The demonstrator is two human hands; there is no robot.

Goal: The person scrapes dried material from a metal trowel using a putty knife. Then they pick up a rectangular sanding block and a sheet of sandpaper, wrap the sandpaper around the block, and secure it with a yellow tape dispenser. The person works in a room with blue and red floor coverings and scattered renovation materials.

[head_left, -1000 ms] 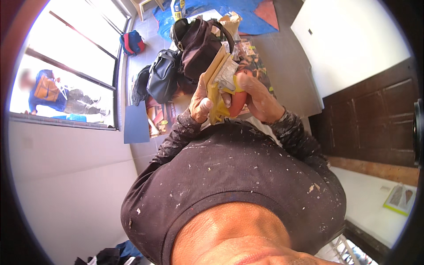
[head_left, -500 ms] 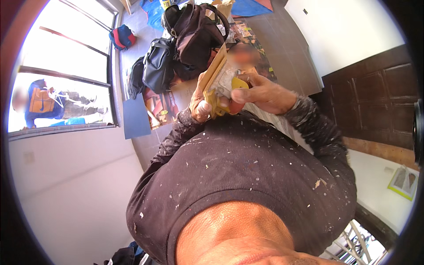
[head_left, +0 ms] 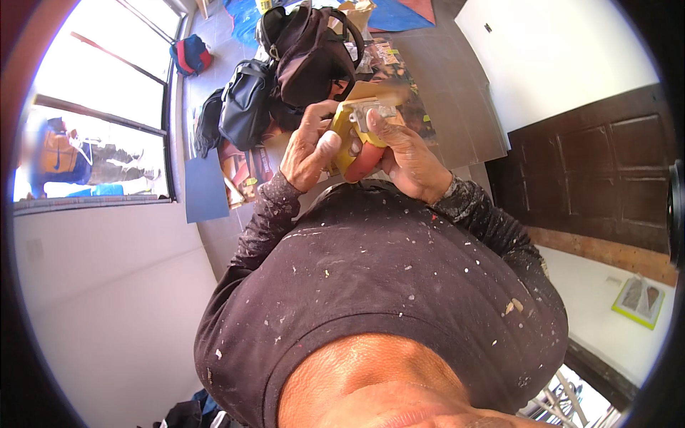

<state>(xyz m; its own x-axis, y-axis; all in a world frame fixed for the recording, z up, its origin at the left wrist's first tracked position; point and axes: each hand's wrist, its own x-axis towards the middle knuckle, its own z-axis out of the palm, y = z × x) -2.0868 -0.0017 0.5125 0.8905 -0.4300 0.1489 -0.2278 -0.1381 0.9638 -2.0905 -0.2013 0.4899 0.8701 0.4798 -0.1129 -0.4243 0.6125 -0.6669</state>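
Your yellow-and-red tool [head_left: 365, 161] has turned from nearly edge-on to show its open yellow frame, while your right hand [head_left: 417, 162] has shifted its thumb from the red part up onto a whitish piece on the tool. Your left hand [head_left: 308, 151] now has its fingers bent at the frame's left edge instead of lying along the tan sheet.

Nearest to you, the dark top [head_left: 385, 278], flecked with pale paint, fills the lower middle of the frame. Above it, at upper centre, you hold the tool up in front of your chest. Your right hand is closed around its right side; your left hand is partly curled, thumb raised, and you cannot tell whether it grips or only steadies. The tan sheet [head_left: 371, 90] stands out from the tool's top.

Beyond, toward the upper left, a blue-grey panel [head_left: 206, 191] lies on the floor, with a black bag [head_left: 244, 107] and a dark backpack [head_left: 312, 68] on printed sheeting [head_left: 414, 107]. Farther up are a blue-and-red bag [head_left: 190, 55] near the window [head_left: 100, 123] and a blue sheet [head_left: 392, 16] at the top edge.
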